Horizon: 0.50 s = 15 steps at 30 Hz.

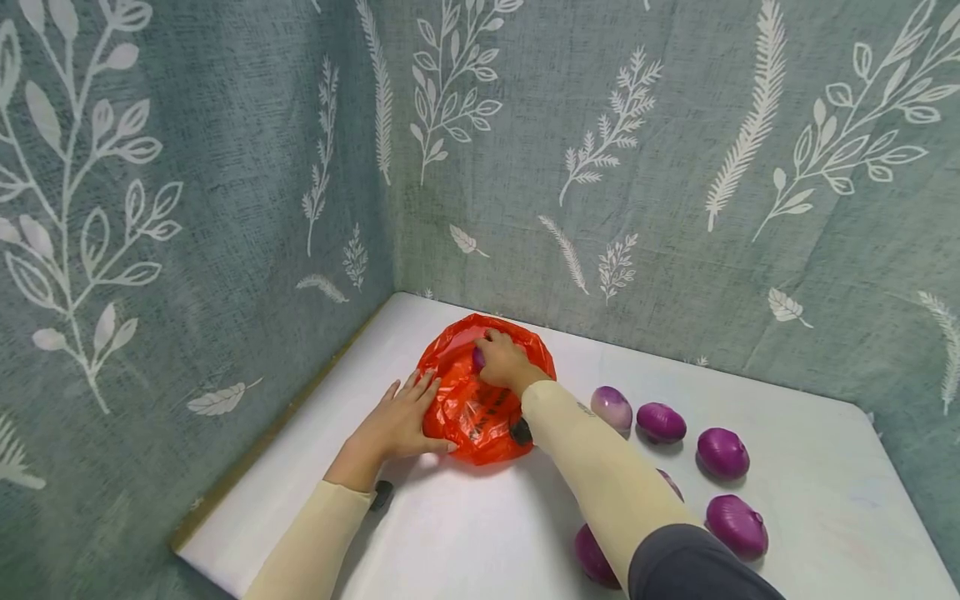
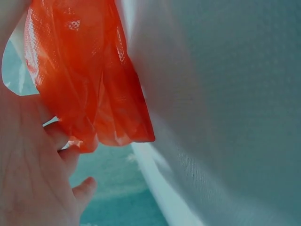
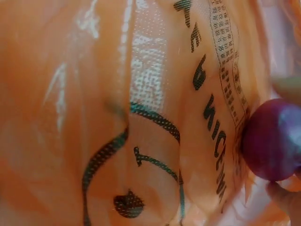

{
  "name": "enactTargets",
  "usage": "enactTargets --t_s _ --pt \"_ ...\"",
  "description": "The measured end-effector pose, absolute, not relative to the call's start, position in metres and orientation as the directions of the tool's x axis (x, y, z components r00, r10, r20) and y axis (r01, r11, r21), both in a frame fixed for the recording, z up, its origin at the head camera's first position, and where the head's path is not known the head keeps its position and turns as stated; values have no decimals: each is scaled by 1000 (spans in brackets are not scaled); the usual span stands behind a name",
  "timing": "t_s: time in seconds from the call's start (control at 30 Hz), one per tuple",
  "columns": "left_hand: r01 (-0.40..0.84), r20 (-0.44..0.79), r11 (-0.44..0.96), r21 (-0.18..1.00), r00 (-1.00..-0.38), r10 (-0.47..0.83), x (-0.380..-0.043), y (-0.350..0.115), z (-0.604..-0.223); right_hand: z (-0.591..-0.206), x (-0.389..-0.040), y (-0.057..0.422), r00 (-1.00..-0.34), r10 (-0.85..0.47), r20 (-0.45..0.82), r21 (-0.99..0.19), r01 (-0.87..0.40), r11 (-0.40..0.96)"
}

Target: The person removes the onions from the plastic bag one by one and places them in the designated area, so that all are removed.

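White tabletop boxed in by leafy blue-green cloth walls. The right hand (image 1: pixel 504 363) grips a purple onion (image 3: pixel 272 140) right over the orange bag (image 1: pixel 480 400), so it's the nearer one. The left hand (image 1: pixel 400 423) lies flat, fingers straight, pressing the bag's near-left edge. Spare onions (image 1: pixel 660 422) sit off to the right.

The right hand (image 1: pixel 504 363) covers most of the onion (image 1: pixel 477 358) it holds inside the orange bag (image 1: pixel 480 408); only a small purple part shows left of the fingers. Below the right forearm, two more onions (image 1: pixel 595 557) are half hidden. In the right wrist view the bag's black print is cut off. The left wrist view is blurred around the left hand (image 2: pixel 33 179).
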<state>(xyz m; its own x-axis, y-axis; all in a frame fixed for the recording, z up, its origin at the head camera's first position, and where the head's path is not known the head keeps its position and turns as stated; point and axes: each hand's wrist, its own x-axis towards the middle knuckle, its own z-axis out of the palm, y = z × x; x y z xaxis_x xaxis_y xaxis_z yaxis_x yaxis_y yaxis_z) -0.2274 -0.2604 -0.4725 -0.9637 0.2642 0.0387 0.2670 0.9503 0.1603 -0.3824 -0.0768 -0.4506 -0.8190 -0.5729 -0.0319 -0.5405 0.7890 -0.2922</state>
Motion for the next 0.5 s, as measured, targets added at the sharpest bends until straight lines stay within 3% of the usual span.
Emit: enactTargets --t_s 0.17,0.5 --pt "262 38 950 169 -965 259 -227 -259 -470 -451 -382 -68 -823 -567 -33 -293 -534 793" --pt "252 31 949 192 -968 251 -228 -261 -472 -446 -372 -51 -810 -583 -58 -446 -501 741"
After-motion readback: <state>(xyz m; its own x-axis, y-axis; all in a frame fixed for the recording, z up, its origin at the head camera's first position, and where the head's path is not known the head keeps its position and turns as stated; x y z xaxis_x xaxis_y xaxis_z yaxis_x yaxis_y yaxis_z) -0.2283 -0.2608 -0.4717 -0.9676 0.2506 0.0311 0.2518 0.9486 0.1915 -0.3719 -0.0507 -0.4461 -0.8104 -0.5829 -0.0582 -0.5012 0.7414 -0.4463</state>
